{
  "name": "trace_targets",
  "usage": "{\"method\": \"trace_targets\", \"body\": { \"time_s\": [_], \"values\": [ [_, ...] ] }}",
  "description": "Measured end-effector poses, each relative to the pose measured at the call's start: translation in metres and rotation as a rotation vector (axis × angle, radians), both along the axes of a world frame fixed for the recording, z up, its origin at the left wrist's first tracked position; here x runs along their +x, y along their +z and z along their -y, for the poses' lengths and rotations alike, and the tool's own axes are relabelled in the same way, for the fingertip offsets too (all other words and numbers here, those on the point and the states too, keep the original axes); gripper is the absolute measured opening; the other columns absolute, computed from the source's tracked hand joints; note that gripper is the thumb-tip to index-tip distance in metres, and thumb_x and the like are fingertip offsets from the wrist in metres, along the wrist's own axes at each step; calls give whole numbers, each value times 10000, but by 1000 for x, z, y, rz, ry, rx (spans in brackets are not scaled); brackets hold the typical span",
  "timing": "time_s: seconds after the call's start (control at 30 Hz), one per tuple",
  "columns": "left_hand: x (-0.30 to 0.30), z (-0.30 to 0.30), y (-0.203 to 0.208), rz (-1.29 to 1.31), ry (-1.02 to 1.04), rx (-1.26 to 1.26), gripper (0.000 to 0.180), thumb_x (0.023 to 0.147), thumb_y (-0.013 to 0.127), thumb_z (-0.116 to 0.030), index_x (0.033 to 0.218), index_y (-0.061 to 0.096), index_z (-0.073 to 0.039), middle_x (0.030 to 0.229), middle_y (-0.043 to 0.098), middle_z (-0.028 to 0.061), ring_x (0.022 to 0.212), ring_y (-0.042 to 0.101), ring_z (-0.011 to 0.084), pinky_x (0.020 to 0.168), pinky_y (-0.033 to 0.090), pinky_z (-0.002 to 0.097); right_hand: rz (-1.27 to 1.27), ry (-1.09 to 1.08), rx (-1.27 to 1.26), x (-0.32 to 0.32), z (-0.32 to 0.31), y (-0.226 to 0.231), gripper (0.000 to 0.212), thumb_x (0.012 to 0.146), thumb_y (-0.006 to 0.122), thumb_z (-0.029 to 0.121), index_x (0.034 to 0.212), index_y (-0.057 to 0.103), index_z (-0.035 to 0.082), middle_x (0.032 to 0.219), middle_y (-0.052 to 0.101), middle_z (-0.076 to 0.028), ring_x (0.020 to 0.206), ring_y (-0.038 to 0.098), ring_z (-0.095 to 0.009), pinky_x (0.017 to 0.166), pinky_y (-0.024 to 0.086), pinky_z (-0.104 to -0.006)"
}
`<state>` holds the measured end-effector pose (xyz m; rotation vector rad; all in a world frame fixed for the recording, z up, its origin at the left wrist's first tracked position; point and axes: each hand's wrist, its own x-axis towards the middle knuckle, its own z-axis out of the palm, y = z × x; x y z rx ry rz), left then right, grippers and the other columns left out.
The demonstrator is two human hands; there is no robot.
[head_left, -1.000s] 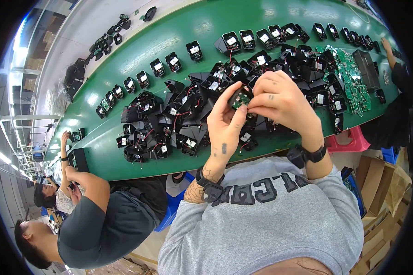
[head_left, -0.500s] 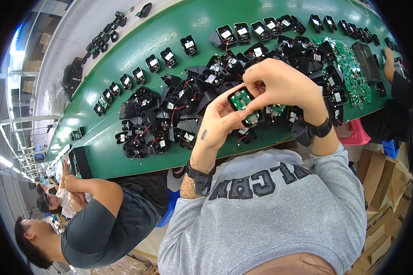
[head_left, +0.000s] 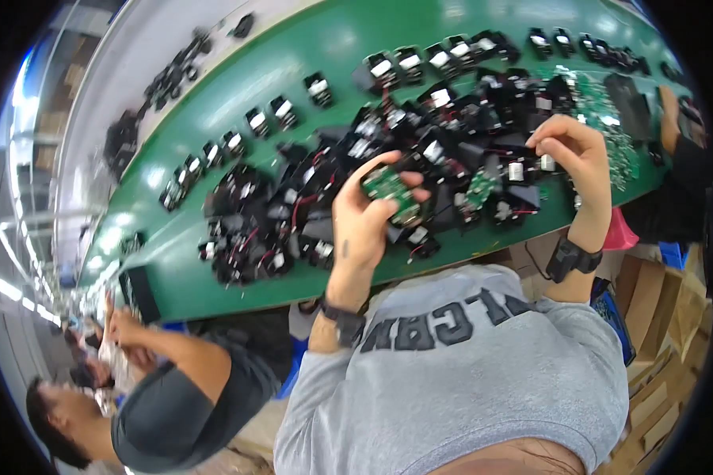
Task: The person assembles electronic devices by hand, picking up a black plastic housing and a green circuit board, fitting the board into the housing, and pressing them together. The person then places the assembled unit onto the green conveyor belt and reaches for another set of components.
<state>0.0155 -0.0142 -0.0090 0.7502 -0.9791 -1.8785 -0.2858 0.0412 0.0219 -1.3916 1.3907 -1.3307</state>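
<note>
My left hand (head_left: pixel 360 218) is closed round a small green circuit board (head_left: pixel 391 193), thumb on its near edge and fingers behind it. Whether a black case sits under the board is blurred. Off to the right, my right hand (head_left: pixel 574 150) hovers over the heap with thumb and forefinger pinched together; anything between the tips is too small to make out. Another green circuit board (head_left: pixel 480 190) lies among the black parts between my hands. Just below my left fingers is a small black case with wires (head_left: pixel 420 241).
A heap of black cases with red wires (head_left: pixel 317 170) covers the middle of the green table (head_left: pixel 238 71). Black cases (head_left: pixel 283 112) stand in a row behind it. Loose circuit boards (head_left: pixel 602 119) are piled at right, beside a dark bin (head_left: pixel 630 103). Co-workers sit at left and right.
My right hand has left the board and moved right over the heap. My left hand keeps the board, now slightly further left and tilted.
</note>
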Motion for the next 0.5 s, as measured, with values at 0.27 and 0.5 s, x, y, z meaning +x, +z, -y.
{"method": "trace_targets", "body": {
  "time_s": [0.27,0.5],
  "values": [
    [96,45,38,115,271,-63,693,753,616,-156,1379,343,-40,1184,558,218,1027,618,301,617,567,253,-275,-772,-52,-160,-45,-14,187,875,619,184,853,659,2,737,623,-13,699,580,-85,658,447,-228],
    [223,122,21,-75,290,-67,533,852,455,6,1372,343,-34,1211,511,191,1024,600,273,749,594,248,-770,-614,380,-227,12,-39,371,792,670,333,853,681,-33,683,643,-95,651,616,-169,626,478,-296]
  ]
}}
